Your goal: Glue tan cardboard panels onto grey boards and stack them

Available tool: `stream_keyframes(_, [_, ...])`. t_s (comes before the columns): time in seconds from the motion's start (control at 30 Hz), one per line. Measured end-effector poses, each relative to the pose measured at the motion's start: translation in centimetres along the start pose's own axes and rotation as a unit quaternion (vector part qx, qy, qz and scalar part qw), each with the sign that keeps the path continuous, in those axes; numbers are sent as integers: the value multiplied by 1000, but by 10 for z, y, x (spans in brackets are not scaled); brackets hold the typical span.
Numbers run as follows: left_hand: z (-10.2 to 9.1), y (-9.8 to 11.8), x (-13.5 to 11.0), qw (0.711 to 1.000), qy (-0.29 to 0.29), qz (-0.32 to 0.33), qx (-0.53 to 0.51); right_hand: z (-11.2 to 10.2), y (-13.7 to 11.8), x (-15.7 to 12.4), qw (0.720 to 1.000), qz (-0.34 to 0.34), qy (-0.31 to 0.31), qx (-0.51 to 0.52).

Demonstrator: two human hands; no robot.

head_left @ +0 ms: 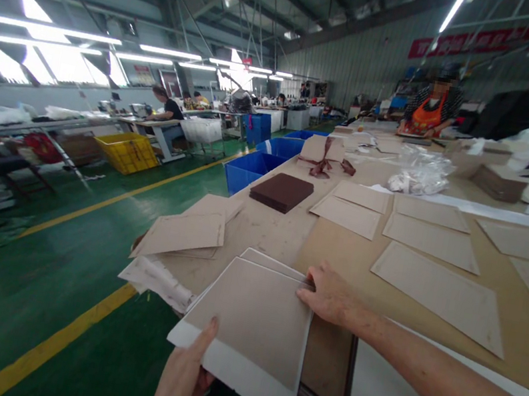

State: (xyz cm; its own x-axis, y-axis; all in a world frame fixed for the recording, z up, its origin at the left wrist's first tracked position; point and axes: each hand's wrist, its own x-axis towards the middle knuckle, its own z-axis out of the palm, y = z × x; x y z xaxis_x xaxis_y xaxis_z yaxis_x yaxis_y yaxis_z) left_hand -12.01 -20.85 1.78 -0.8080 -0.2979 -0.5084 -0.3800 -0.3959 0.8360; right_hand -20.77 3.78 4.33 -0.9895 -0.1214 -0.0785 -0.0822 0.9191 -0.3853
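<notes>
A beige panel with a white border (258, 315) lies tilted over the near table edge, on top of at least one similar panel. My left hand (187, 371) grips its lower left edge, thumb on top and fingers underneath. At the upper right corner my right hand (329, 295) pinches the panel, its fingers curled over the edge. Beneath and to the right of the panel shows a brown framed board (328, 361). A white sheet (394, 395) lies under my right forearm. Left of the panels sits a loose pile of beige pieces (187, 236).
A dark brown stack (281, 192) sits farther along the table (273, 236). Several beige panels (441, 292) lie spread on the right, with clear plastic (424, 170) behind. Blue bins (253, 170) stand against the table's left side. A person in an orange apron (428, 114) works at the far end.
</notes>
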Motion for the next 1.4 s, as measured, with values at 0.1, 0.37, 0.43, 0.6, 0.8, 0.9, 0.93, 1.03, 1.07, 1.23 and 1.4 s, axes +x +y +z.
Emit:
stream_keyframes(0.1, [0, 2, -2, 1000, 2, 8, 3, 3, 4, -3, 1000, -9, -1, 15])
stream_keyframes(0.37, [-19, 5, 5, 999, -24, 19, 8, -2, 18, 12, 999, 10, -17, 49])
stream_keyframes(0.43, [-28, 7, 8, 998, -45, 29, 13, -3, 19, 15, 998, 10, -27, 54])
stream_keyframes(0.6, [-44, 5, 16, 998, -68, 9, 16, 0, 20, 17, 998, 18, -29, 48])
stream_keyframes(0.8, [-33, 1, 22, 998, -34, -32, -39, 2, 17, 14, 999, 25, -31, 24])
stream_keyframes(0.9, [-26, 2, 21, 998, -11, -35, -47, 1, 15, 16, 998, 31, -41, 27])
stream_keyframes(0.93, [-25, 3, 21, 999, -10, -30, -44, 0, 15, 17, 998, 35, -45, 30])
stream_keyframes(1.03, [-26, 6, 18, 999, -21, -9, -25, -2, 17, 23, 996, 52, -59, 52])
stream_keyframes(1.07, [-26, 8, 17, 1000, -24, -5, -19, -3, 18, 25, 994, 57, -65, 64])
stream_keyframes(1.23, [-19, 25, 13, 999, -32, 25, -8, -18, 32, 33, 983, 65, -79, 151])
stream_keyframes(1.4, [28, 38, 26, 996, -49, 74, -28, -47, 53, 56, 968, 88, -47, 230])
